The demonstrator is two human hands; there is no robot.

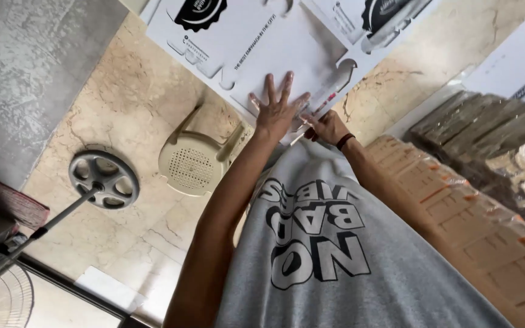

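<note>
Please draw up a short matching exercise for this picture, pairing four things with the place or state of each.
Things:
1. left hand
2. right hand
3. plastic chair
4. fan base

Places or states:
A. round and grey, on the marble floor with a pole rising from it
B. spread flat, fingers apart, on the white die-cut cardboard sheet
C. beige, standing on the floor beside the forearm
D. at the sheet's near edge, a dark band on its wrist

Pairs: 1-B, 2-D, 3-C, 4-A
</note>
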